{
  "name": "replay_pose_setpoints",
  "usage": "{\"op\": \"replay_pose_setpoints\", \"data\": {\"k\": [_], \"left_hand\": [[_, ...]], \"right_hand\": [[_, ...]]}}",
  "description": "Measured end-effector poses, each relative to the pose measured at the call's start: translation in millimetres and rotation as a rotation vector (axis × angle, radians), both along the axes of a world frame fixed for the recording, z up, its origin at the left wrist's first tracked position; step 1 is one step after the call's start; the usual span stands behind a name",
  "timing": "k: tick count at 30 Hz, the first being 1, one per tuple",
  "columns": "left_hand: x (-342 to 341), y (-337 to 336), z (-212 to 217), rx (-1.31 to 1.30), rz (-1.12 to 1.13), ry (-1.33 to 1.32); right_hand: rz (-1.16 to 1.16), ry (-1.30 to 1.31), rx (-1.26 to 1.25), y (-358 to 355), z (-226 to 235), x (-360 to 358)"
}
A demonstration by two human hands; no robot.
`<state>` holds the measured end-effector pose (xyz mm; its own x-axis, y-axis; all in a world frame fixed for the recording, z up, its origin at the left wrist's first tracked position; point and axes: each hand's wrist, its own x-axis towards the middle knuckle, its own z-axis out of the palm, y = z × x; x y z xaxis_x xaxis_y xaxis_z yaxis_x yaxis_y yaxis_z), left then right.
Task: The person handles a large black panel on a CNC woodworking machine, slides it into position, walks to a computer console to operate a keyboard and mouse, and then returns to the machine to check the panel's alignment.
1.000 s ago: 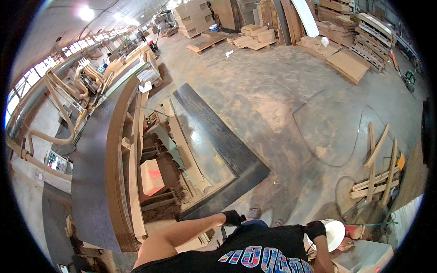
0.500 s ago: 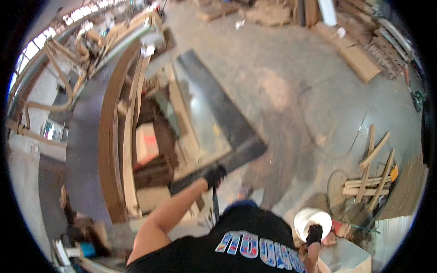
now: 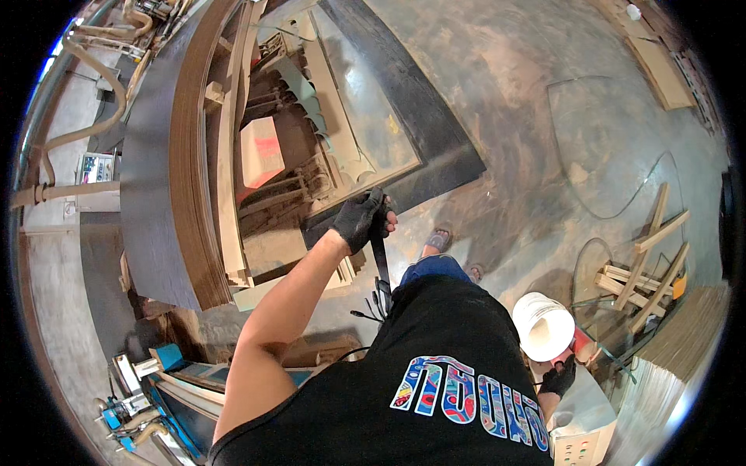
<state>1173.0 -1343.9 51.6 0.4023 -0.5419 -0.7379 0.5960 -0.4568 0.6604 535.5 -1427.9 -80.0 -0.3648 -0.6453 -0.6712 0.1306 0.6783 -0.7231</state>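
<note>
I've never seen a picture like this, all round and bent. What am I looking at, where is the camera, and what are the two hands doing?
The camera sits on a person's head and looks straight down through a very wide lens, so straight edges bend near the rim. The black shirt at the bottom is the person's own chest. This is a workshop with a dusty concrete floor. The left hand, in a dark glove, is stretched forward and closed around a thin dark strip that hangs down from its grip. Beyond it stand a curved stack of wooden boards and a long dark panel. The right hand, also gloved, holds a white bucket low at the person's side. Loose wooden slats lie on the floor to the right.
</note>
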Motion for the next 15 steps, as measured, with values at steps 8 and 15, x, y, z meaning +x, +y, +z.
{"op": "replay_pose_setpoints", "data": {"k": [8, 15], "left_hand": [[41.4, 68.8, 10.3, -0.237, -0.019, 0.705], [-1.9, -15.7, 12.1, -0.149, -0.428, 0.223]], "right_hand": [[0.066, 0.658, 0.356, 63.8, 25.0, -146.2], [0.189, 0.326, -0.261, -6.6, 73.5, -40.5]]}}
